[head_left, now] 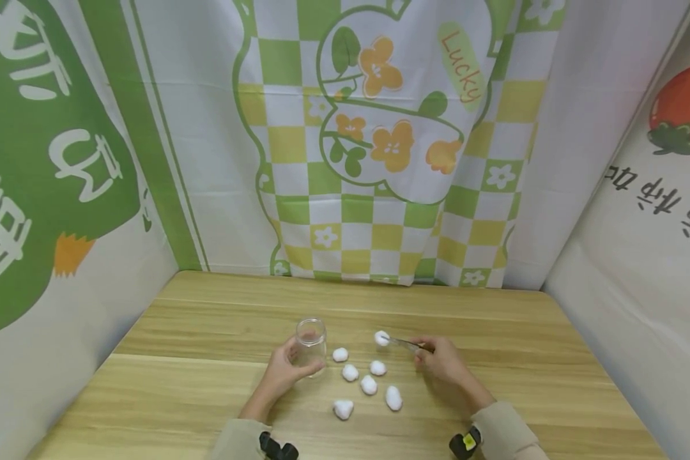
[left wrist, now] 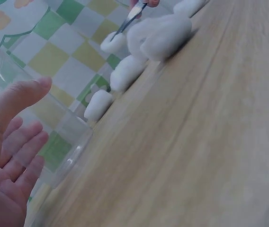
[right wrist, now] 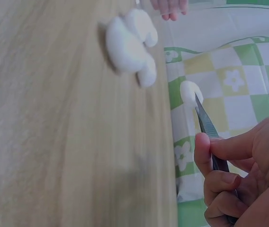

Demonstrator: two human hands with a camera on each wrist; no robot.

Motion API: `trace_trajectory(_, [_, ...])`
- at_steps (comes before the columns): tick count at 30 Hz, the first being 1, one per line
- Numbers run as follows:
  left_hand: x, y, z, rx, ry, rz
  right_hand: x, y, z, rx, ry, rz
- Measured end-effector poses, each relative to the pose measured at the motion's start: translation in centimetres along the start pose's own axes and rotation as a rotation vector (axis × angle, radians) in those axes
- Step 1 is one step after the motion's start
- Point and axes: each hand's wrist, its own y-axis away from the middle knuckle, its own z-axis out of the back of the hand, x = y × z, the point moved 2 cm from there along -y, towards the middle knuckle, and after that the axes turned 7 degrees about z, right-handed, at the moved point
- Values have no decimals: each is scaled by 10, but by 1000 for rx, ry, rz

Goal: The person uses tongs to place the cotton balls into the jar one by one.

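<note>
My left hand (head_left: 284, 367) holds a clear glass jar (head_left: 312, 348) upright on the table, thumb on the near side and fingers behind it. Through the glass no contents show. In my right hand (head_left: 441, 361) is a pair of metal tweezers (right wrist: 206, 122), pinched between thumb and fingers. Their tips grip a white cotton ball (right wrist: 190, 93), which is raised off the table. Between the hands lie several more cotton balls, among them one (head_left: 340, 354) close to the jar and a longer one (head_left: 393, 398) nearer the front.
The wooden table (head_left: 207, 319) is bounded at the back by a checked green, yellow and white cloth (head_left: 356, 236). Printed cloths also hang at the left (head_left: 92, 306) and right (head_left: 627, 287). A black wrist camera (head_left: 464, 442) sits at the right sleeve.
</note>
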Motion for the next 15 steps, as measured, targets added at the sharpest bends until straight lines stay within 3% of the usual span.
trace_trajectory(6, [1,-1,-2,5,8,-21,11,0,4,4,1,50])
trace_trajectory(15, [2,0,0,15,7,1,26,2,9,8,2,46])
